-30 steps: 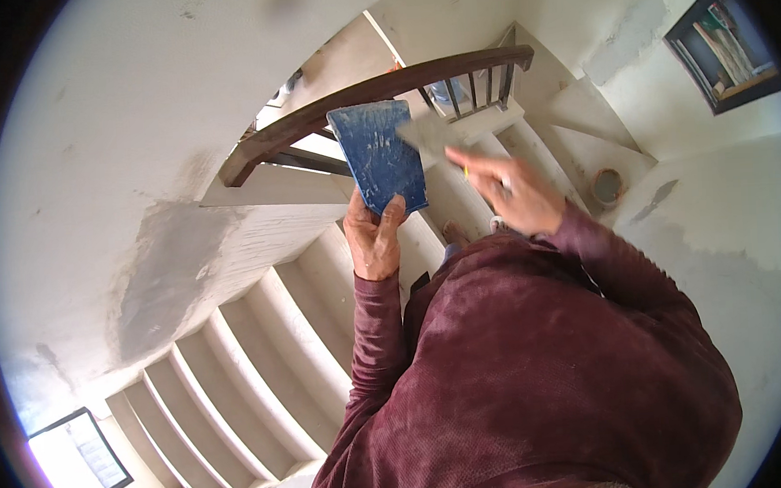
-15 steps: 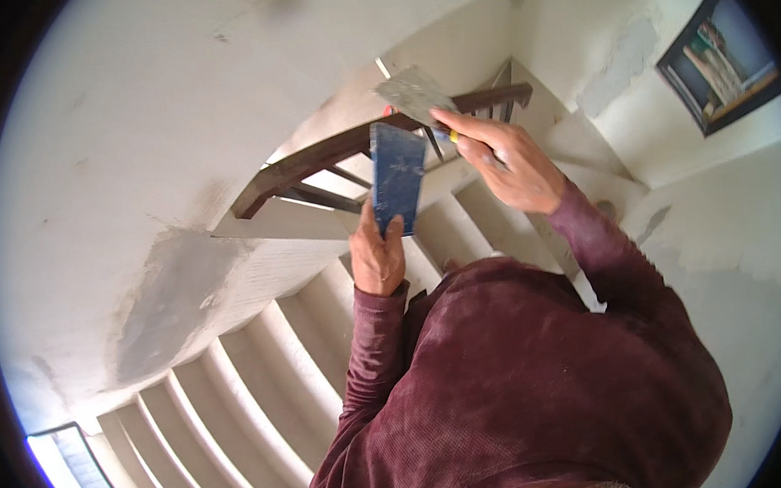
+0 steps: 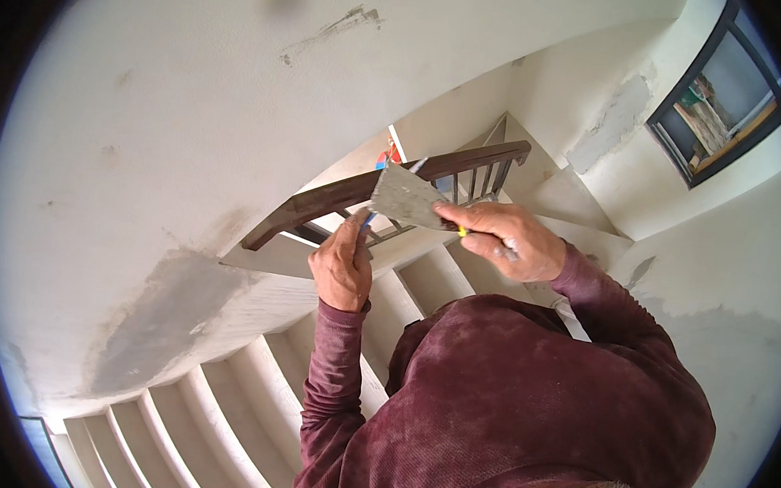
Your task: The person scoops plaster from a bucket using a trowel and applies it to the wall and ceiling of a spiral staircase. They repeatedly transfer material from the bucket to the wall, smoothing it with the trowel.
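Note:
In my right hand [image 3: 516,242] is a putty knife [image 3: 404,195]; its wide, plaster-smeared blade points up and left, and a bit of yellow shows at the handle. The thumb lies along the base of the blade. My left hand [image 3: 342,262] is closed on a flat blue spreader [image 3: 368,219], now turned nearly edge-on and mostly hidden by the fingers and the knife blade. The blade's corner is close to the left fingertips; whether blade and spreader touch, I cannot tell.
A dark wooden handrail [image 3: 326,197] with balusters runs behind my hands. Pale stairs [image 3: 231,403] descend at lower left. Grey filler patches [image 3: 160,318] mark the left wall, with a darker smear [image 3: 335,30] above. A dark-framed window [image 3: 719,107] is at upper right.
Both hands have come lower, the left also leftward. The blue spreader has turned from face-on to nearly edge-on, and the putty knife's blade now overlaps it. The view has shifted slightly.

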{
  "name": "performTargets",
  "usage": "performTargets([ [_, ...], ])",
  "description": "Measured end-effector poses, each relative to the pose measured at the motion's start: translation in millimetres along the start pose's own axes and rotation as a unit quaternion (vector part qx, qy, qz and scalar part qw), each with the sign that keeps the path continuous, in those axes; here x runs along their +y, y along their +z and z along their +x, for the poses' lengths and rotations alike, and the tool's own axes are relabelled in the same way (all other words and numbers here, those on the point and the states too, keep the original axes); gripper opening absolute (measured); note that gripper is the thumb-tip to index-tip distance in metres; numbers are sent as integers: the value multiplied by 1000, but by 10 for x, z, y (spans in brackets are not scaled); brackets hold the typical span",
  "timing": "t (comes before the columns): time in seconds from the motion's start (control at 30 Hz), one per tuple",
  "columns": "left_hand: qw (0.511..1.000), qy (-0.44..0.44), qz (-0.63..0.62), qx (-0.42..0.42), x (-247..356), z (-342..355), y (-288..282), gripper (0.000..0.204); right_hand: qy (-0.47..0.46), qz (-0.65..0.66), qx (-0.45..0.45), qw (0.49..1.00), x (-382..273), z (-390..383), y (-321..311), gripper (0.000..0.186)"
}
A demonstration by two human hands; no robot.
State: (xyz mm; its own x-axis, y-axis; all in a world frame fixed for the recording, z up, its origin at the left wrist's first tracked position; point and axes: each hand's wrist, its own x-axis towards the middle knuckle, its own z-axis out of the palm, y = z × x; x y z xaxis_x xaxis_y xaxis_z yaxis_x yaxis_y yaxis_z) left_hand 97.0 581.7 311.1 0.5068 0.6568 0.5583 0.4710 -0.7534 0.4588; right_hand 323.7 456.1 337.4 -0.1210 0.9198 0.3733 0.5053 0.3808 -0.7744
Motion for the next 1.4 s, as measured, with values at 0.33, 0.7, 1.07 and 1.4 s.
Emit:
performTargets([
  [0.33, 999, -25, -9, 29, 73, -151, -266, 37, 296, -41, 194, 934, 714, -817, -585, 42],
  [0.7, 1000, 9, 9, 10, 272, -146, -187, 26, -18, -89, 97, 991, 265, -378, 8, 41],
  [1.07, 993, 12, 92, 70, 483, -223, -306, 37, -32, -23, 9, 999, -349, -309, -80, 43],
  [1.4, 996, -43, 9, 75, 567, -364, -320, 22, -29, 12, 130, 991, 434, -386, 1, 42],
])
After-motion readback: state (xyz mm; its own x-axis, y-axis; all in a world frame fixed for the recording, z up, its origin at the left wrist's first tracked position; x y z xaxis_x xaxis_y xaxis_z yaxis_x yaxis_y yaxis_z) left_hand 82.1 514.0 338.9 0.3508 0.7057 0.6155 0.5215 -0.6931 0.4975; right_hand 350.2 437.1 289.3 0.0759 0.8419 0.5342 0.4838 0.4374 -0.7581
